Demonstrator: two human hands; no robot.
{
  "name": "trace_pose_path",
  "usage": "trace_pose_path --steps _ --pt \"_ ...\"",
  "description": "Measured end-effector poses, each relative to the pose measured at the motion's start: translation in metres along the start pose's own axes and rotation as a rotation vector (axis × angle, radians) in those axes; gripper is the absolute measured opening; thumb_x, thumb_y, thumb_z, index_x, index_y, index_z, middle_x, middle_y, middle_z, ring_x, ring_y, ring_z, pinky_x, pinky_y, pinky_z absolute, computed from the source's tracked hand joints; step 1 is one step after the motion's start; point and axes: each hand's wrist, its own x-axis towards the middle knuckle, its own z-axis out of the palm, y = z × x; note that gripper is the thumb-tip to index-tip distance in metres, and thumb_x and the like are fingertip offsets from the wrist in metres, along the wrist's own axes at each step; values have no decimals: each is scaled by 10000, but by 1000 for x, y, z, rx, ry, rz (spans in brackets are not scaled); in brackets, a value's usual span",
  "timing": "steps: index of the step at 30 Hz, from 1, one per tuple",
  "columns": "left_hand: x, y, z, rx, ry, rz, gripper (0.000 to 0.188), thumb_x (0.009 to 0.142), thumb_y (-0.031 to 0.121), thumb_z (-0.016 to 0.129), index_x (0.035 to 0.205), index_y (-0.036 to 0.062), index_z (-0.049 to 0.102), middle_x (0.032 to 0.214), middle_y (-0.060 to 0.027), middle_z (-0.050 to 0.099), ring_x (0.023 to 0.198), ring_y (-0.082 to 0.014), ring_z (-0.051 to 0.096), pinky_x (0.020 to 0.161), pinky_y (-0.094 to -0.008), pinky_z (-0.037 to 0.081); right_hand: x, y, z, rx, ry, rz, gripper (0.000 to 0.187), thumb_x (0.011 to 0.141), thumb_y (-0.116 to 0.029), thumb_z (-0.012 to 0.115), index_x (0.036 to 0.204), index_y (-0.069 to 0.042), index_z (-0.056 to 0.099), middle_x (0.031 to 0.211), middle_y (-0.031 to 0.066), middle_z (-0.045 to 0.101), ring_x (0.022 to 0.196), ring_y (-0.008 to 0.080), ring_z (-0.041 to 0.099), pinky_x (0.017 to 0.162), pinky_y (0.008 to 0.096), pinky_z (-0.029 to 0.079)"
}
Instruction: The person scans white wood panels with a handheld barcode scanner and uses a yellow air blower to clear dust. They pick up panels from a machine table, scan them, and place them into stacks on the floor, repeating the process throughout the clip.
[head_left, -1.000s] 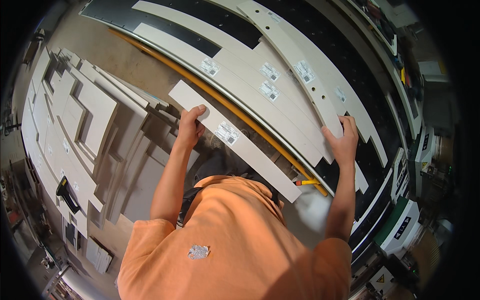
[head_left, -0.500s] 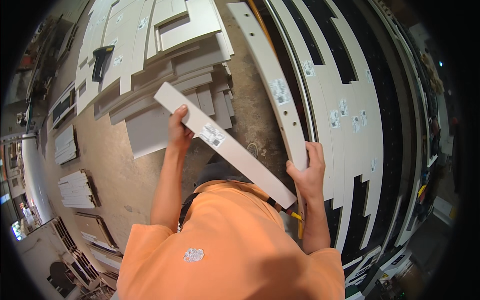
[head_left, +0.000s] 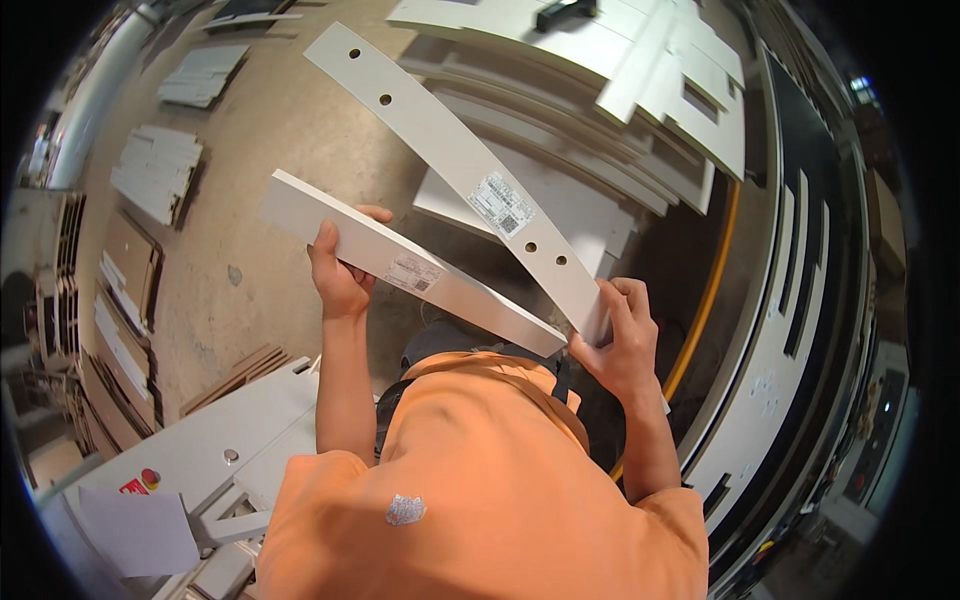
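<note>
Left hand (head_left: 338, 280) in closed grip on short white panel (head_left: 400, 262); right hand (head_left: 622, 340) in closed grip on long drilled white panel (head_left: 455, 165), both above concrete floor (head_left: 270, 130).

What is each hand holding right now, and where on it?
The left hand grips the shorter white board near its far end; the right hand holds the long drilled white board at its near end.
</note>
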Motion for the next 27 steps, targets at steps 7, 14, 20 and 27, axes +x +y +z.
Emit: trace_pose_path --steps 7,14,20,27 --pt "2 90 -169 102 213 143 567 961 536 511 1063 6 684 1159 -298 704 474 -50 521 357 -186 320 93 -117 136 167 -283 -161 655 635 -77 830 1253 -34 618 1113 159 573 876 336 654 683 415 565" --pt "-7 131 -301 -29 563 204 572 971 551 525 1054 13 700 1007 -177 748 417 -32 432 347 -199 298 180 -218 255 220 -486 -503 643 625 -86 830 1233 -35 628 1124 137 587 857 334 663 660 422 572" --pt "14 164 -413 -89 808 144 569 999 560 494 1059 32 695 671 8 593 413 -33 377 354 -207 275 263 -307 385 282 -648 -770 580 626 -100 800 1182 -35 647 1099 94 601 775 281 661 621 396 559" --pt "56 244 -521 -89 1183 156 550 1006 544 478 1080 39 683 695 7 609 433 -26 377 361 -208 266 373 -449 527 397 -851 -967 557 652 -66 778 1196 -40 659 1118 96 608 746 289 668 631 396 563"
